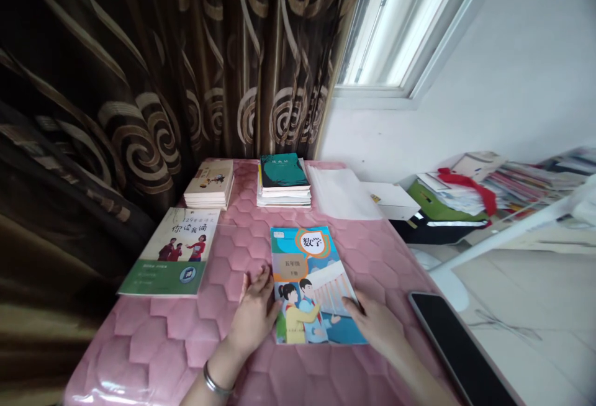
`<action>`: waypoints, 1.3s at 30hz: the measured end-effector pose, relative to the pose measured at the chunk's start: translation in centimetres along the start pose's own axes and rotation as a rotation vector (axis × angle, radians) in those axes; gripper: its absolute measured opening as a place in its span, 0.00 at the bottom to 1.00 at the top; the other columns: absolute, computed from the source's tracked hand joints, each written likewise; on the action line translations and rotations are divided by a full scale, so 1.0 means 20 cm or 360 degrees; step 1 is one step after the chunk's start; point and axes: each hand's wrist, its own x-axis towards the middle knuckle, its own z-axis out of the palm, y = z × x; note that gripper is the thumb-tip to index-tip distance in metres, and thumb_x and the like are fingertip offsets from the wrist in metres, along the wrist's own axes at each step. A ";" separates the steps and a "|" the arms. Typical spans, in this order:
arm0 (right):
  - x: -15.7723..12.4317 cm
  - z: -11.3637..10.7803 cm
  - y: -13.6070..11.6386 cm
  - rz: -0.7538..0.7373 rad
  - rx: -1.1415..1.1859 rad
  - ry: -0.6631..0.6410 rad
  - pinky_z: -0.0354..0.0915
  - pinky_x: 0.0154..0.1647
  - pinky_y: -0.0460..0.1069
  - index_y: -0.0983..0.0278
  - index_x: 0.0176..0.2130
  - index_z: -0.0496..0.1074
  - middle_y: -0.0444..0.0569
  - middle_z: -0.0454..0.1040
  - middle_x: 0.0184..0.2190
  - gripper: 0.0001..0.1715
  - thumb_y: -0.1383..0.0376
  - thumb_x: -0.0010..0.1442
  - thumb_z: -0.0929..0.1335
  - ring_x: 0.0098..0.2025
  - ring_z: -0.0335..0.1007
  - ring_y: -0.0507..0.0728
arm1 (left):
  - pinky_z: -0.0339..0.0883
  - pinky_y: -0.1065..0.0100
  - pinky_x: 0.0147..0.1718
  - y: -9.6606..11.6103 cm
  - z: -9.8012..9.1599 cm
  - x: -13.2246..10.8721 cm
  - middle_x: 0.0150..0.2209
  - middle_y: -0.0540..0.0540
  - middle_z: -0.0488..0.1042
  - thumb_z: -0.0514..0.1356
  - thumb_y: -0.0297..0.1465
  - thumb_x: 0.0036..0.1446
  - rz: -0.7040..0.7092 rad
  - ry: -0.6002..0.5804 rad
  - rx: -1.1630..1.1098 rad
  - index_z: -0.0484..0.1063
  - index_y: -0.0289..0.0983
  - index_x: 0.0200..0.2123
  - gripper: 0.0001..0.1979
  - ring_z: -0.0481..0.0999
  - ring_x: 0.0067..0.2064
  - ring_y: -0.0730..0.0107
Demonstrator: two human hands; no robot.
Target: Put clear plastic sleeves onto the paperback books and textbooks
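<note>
A blue textbook (316, 288) with two cartoon children on its cover lies face up on the pink quilted table cover (242, 331). My left hand (255, 310) rests beside its left edge, fingers laid out on the cover and thumb touching the book's side. At the opposite edge is my right hand (372, 319), its thumb over the book's cover and its other fingers mostly hidden at or below the edge.
A green-and-white book (172, 257) lies at left. Behind it stand a stack of tan books (209, 184) and a stack topped by a teal book (284, 171). White sheets (342, 192) and a white box (391, 200) sit back right. A dark-screened phone (459, 344) lies along the right edge.
</note>
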 end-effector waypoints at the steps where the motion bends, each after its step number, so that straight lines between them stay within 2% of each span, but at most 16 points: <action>1: 0.00 -0.01 -0.01 -0.0015 -0.0012 -0.0043 0.62 0.36 0.48 0.59 0.39 0.72 0.49 0.79 0.37 0.20 0.54 0.64 0.56 0.41 0.75 0.60 | 0.43 0.46 0.63 0.00 0.00 0.00 0.64 0.36 0.57 0.53 0.33 0.60 0.0008 0.0019 0.0018 0.61 0.35 0.60 0.25 0.55 0.65 0.59; 5: -0.02 -0.04 -0.06 0.0024 -0.0045 -0.0100 0.63 0.38 0.50 0.61 0.40 0.72 0.54 0.79 0.38 0.25 0.53 0.66 0.53 0.43 0.75 0.62 | 0.45 0.47 0.63 0.00 0.03 -0.01 0.64 0.37 0.56 0.52 0.32 0.60 0.0049 0.0099 0.0082 0.58 0.35 0.61 0.25 0.55 0.65 0.60; 10: -0.05 -0.06 -0.12 0.0128 -0.0098 -0.0068 0.64 0.39 0.50 0.62 0.45 0.71 0.55 0.79 0.39 0.25 0.56 0.67 0.53 0.44 0.76 0.61 | 0.46 0.47 0.63 0.01 0.05 -0.01 0.64 0.35 0.57 0.50 0.31 0.61 0.0032 0.0111 0.0163 0.57 0.33 0.62 0.26 0.56 0.65 0.60; 14: -0.04 -0.06 -0.14 0.0119 -0.0133 -0.0068 0.65 0.40 0.50 0.64 0.47 0.71 0.56 0.79 0.39 0.25 0.56 0.67 0.53 0.44 0.76 0.61 | 0.47 0.47 0.63 0.01 0.06 0.00 0.63 0.36 0.58 0.49 0.31 0.62 0.0022 0.0130 0.0193 0.58 0.33 0.61 0.25 0.56 0.65 0.60; 22: -0.03 0.01 -0.11 0.0072 -0.0173 0.0049 0.64 0.34 0.49 0.65 0.45 0.71 0.58 0.79 0.37 0.26 0.56 0.68 0.51 0.42 0.77 0.61 | 0.48 0.48 0.63 0.03 0.06 -0.01 0.63 0.37 0.59 0.49 0.34 0.62 0.0001 0.0173 0.0257 0.58 0.33 0.61 0.25 0.57 0.64 0.60; 25: -0.03 0.04 -0.11 0.0087 -0.0201 0.0100 0.64 0.32 0.50 0.65 0.44 0.70 0.57 0.79 0.37 0.27 0.55 0.68 0.51 0.39 0.77 0.62 | 0.47 0.48 0.63 0.04 0.07 -0.01 0.64 0.39 0.58 0.48 0.33 0.63 -0.0013 0.0200 0.0292 0.56 0.36 0.63 0.25 0.57 0.64 0.59; 29: -0.04 0.06 -0.12 0.0080 -0.0269 0.0139 0.63 0.31 0.51 0.66 0.42 0.69 0.59 0.79 0.36 0.28 0.56 0.68 0.49 0.37 0.77 0.63 | 0.44 0.48 0.64 0.06 0.07 0.00 0.65 0.44 0.54 0.46 0.27 0.62 -0.0043 0.0133 0.0352 0.55 0.42 0.64 0.26 0.54 0.66 0.59; 36: -0.05 0.04 -0.15 0.0122 -0.0323 0.0129 0.64 0.30 0.52 0.67 0.43 0.67 0.60 0.78 0.32 0.26 0.56 0.68 0.50 0.35 0.77 0.64 | 0.45 0.47 0.64 0.08 0.04 0.00 0.65 0.42 0.54 0.45 0.28 0.62 -0.0079 0.0032 0.0389 0.54 0.38 0.64 0.27 0.54 0.66 0.60; 39: -0.03 -0.01 -0.15 0.0098 -0.0303 0.0207 0.65 0.34 0.53 0.68 0.44 0.67 0.62 0.76 0.38 0.24 0.55 0.66 0.54 0.40 0.75 0.65 | 0.45 0.47 0.64 0.08 0.05 0.01 0.65 0.41 0.54 0.44 0.28 0.62 -0.0079 0.0029 0.0395 0.54 0.37 0.64 0.27 0.54 0.66 0.59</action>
